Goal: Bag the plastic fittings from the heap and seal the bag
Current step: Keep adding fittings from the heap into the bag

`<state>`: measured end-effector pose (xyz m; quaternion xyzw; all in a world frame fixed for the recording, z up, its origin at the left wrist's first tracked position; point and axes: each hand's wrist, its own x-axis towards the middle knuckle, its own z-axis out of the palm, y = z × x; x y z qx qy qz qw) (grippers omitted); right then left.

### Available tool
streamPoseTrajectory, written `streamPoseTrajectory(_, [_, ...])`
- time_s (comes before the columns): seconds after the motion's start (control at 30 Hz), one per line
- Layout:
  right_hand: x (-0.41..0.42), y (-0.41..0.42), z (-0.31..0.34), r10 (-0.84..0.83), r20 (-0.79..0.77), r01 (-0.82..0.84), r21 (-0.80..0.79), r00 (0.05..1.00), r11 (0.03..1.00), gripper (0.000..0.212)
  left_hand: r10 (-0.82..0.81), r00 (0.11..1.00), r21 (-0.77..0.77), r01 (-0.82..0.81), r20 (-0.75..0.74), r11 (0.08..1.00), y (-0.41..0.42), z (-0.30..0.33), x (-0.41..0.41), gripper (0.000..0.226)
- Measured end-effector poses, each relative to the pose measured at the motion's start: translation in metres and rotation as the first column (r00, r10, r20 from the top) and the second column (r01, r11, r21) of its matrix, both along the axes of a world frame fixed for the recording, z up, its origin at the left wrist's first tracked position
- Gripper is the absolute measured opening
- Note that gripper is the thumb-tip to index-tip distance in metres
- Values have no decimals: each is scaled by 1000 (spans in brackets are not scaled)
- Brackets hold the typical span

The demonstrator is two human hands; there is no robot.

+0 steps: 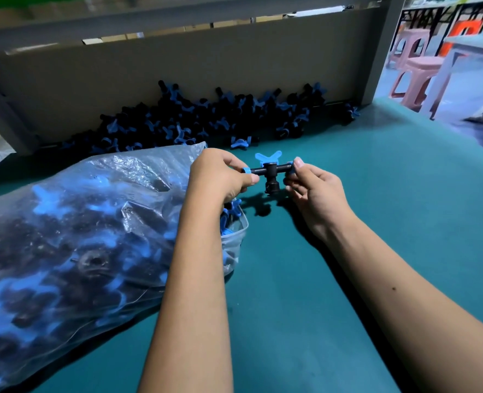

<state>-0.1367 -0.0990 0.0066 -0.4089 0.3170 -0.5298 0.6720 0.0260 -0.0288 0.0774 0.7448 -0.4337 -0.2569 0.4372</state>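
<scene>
Teal desk (376, 222) fills most of the view, with a grey back panel (178, 69) standing along its far edge. Clear plastic bag (78, 236) lies on the desk's left side, stuffed with black and blue fittings, its mouth facing right toward the middle of the desk and unsealed, a few pieces poking out at the opening. Heap (206, 117) of black and blue fittings is piled against the back panel along the far edge, spreading from left of centre to near the far right corner; a few strays sit just in front of it.

Left hand (220, 177) is above the bag mouth, forearm crossing over the bag's right edge. Its grip is closed, thumb and fingers pinching the left end of one fitting (270, 173). Right hand (311, 182) is just right of it, its grip also closed, fingertips pinching the fitting's right end. The fitting is held clear of the desk near the middle, between both hands, just in front of the heap and right of the bag mouth: a black tee body with a horizontal bar, a short stem pointing down, a blue butterfly handle on top and blue rings at the bar ends. Its shadow falls on the desk below.

Beyond the right edge, off the desk, pink stools (413, 72) and a white table (476, 52) show, blurred.
</scene>
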Motion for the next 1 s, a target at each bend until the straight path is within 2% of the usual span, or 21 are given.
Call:
streamPoseTrajectory(0.2, [5, 5, -4, 89, -175, -123, -194, 980, 973, 13, -56, 998, -5, 57, 41, 998, -3, -4, -8, 29])
streamPoseTrajectory(0.37, [5, 4, -5, 85, -239, -141, -226, 967, 964, 8, -60, 997, 28, 59, 38, 998, -1, -3, -6, 25])
streamPoseTrajectory(0.43, [6, 2, -6, 46, -191, -80, -178, 980, 981, 3, -25, 999, 23, 24, 22, 999, 0, -1, -4, 21])
streamPoseTrajectory(0.5, [4, 0, -4, -31, -74, 25, -76, 997, 997, 4, 18, 1000, -4, -18, 0, 1000, 1, 0, -2, 16])
streamPoseTrajectory(0.57, [3, -2, -3, -123, -66, 119, -69, 990, 991, 5, 33, 999, -28, -34, -24, 999, 2, 1, -1, 13])
streamPoseTrajectory(0.67, [8, 2, -6, -277, -270, 203, -271, 922, 941, 17, 71, 997, -57, -73, -40, 996, 1, 1, -3, 15])
streamPoseTrajectory(0.8, [15, 17, -4, -279, -452, 15, -504, 847, 864, 31, 63, 995, -72, -68, -72, 995, -2, 0, -4, 21])
streamPoseTrajectory(0.87, [16, 18, -4, -347, -486, 7, -573, 802, 819, 34, 24, 997, -66, -29, -73, 997, -2, 0, -5, 23])
streamPoseTrajectory(0.93, [17, 16, -3, -361, -470, 55, -547, 806, 835, 26, -16, 998, -64, 12, -62, 998, -2, 2, -7, 28])
streamPoseTrajectory(0.97, [17, 15, -2, -285, -420, 71, -457, 861, 887, 20, -29, 998, -71, 24, -61, 997, -2, 3, -8, 32])
streamPoseTrajectory(1.0, [18, 16, 0, -161, -307, 61, -311, 938, 948, 14, -32, 997, -90, 26, -67, 996, -2, 5, -9, 36])
